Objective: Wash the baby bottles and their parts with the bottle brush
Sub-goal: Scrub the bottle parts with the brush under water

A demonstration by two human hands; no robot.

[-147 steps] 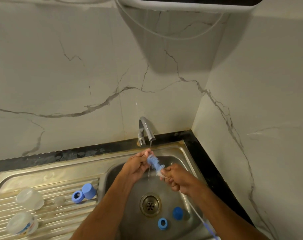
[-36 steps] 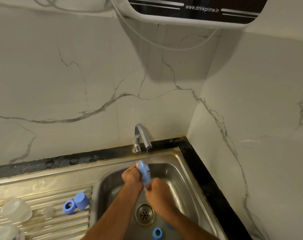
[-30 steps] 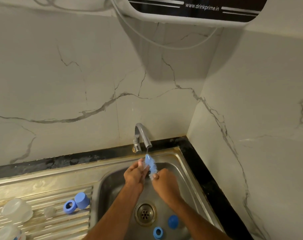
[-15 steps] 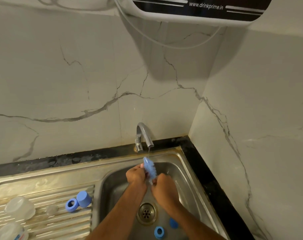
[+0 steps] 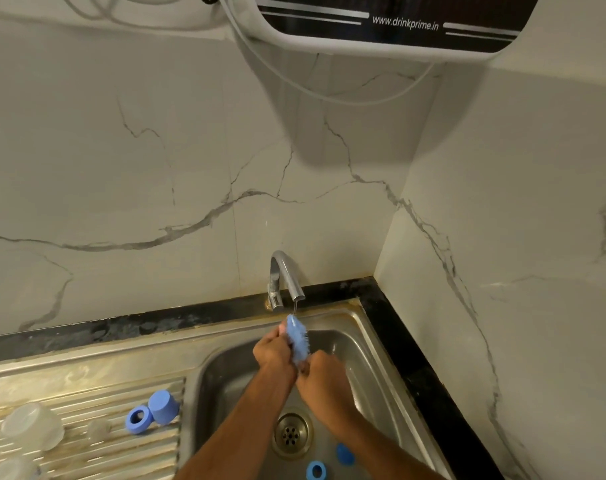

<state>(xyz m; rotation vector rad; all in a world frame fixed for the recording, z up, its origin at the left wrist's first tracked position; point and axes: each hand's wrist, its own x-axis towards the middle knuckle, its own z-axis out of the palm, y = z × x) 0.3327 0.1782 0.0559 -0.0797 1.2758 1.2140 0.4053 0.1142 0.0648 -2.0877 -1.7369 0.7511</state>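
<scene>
Over the steel sink (image 5: 374, 348), the blue bottle brush (image 5: 297, 339) stands upright under a thin stream from the tap (image 5: 284, 276). My right hand (image 5: 324, 379) grips the brush just below its bristles. My left hand (image 5: 271, 351) is curled against the bristles from the left; whether a small part sits in it is hidden. A blue ring (image 5: 316, 471) and a blue cap (image 5: 345, 454) lie in the basin near the drain (image 5: 291, 434). On the drainboard (image 5: 86, 393) sit another blue ring (image 5: 138, 419), a blue cap (image 5: 163, 407) and a clear bottle (image 5: 31, 427).
A small clear teat (image 5: 98, 429) lies on the drainboard ridges and another clear bottle (image 5: 10, 471) shows at the bottom left. Marble walls close the back and right. A water purifier (image 5: 391, 26) with hoses hangs above the tap.
Both hands stay under the tap working the brush bristles; the brush head tilted between upright and right-leaning. The camera view shifted slightly.
</scene>
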